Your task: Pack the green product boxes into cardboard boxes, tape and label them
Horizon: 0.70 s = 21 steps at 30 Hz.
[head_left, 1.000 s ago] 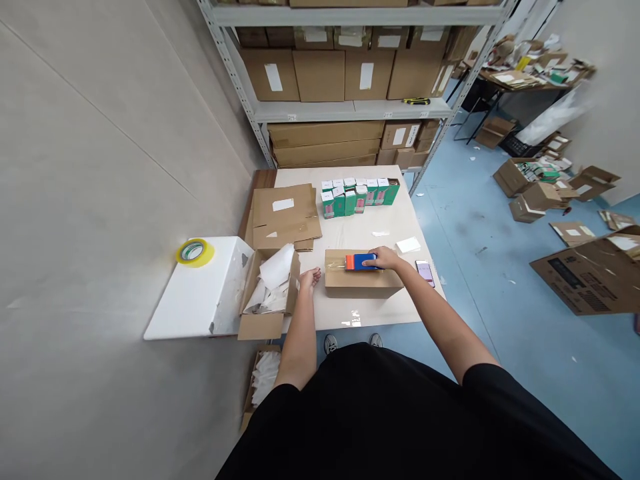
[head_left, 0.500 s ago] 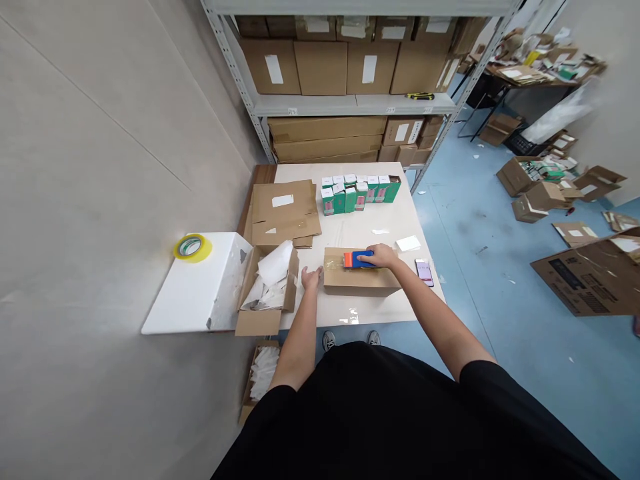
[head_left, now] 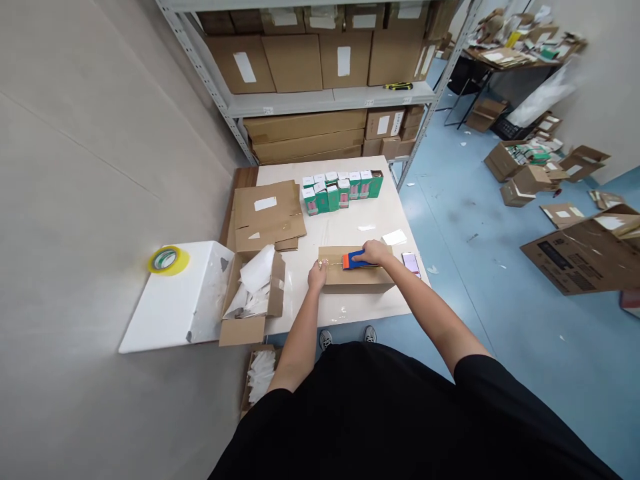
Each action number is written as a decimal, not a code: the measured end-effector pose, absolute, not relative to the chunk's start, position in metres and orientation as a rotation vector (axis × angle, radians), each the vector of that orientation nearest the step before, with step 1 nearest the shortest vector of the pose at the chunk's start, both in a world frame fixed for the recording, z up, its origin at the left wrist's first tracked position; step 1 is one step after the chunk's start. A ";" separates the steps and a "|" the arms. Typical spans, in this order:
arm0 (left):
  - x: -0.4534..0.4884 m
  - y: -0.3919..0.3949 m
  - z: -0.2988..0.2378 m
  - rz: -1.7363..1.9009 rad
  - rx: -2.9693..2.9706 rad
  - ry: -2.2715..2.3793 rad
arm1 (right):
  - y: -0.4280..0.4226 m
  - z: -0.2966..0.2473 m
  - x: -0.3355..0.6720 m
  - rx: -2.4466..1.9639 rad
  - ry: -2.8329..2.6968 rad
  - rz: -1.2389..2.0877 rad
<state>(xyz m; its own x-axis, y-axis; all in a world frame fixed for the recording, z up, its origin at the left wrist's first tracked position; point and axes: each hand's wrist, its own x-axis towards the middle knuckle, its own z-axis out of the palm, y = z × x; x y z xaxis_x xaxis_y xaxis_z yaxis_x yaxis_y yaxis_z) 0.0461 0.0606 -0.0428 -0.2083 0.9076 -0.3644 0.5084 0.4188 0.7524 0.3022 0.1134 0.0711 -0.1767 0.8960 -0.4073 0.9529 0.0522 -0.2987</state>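
Note:
A closed brown cardboard box (head_left: 356, 279) lies near the front edge of the white table (head_left: 350, 230). My right hand (head_left: 375, 252) is closed on a blue and orange tape dispenser (head_left: 356, 260) resting on the box's top. My left hand (head_left: 318, 274) is pressed against the box's left end, where a strip of clear tape comes over the edge. Its fingers are curled on the cardboard.
An open carton of white paper (head_left: 253, 293) sits left of the box. Flattened cardboard (head_left: 267, 215) and a row of green product boxes (head_left: 340, 190) lie further back. A phone (head_left: 411, 263), a white card (head_left: 395, 237), a yellow tape roll (head_left: 167, 260) and shelving with cartons (head_left: 320, 60) surround them.
My left hand has moved right from the tabletop onto the box's left end. The right hand and dispenser have stayed on the box top. The camera has shifted slightly.

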 end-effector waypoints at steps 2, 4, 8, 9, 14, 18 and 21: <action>0.055 0.061 -0.043 0.582 1.239 1.894 | 0.111 0.071 0.333 1.969 2.171 -0.776; 0.061 0.062 -0.044 0.558 1.259 1.914 | 0.107 0.071 0.367 2.003 2.135 -0.770; 0.069 0.065 -0.047 0.571 1.272 1.918 | 0.096 0.072 0.431 2.074 2.049 -0.743; 0.072 0.065 -0.048 0.569 1.284 1.913 | 0.092 0.072 0.445 2.092 2.032 -0.741; 0.104 0.067 -0.050 0.545 1.319 1.846 | 0.073 0.075 0.512 2.159 1.933 -0.765; 0.121 0.068 -0.050 0.519 1.324 1.849 | 0.055 0.076 0.570 2.229 1.842 -0.736; 0.121 0.069 -0.050 0.514 1.333 1.840 | 0.045 0.072 0.601 2.275 1.826 -0.749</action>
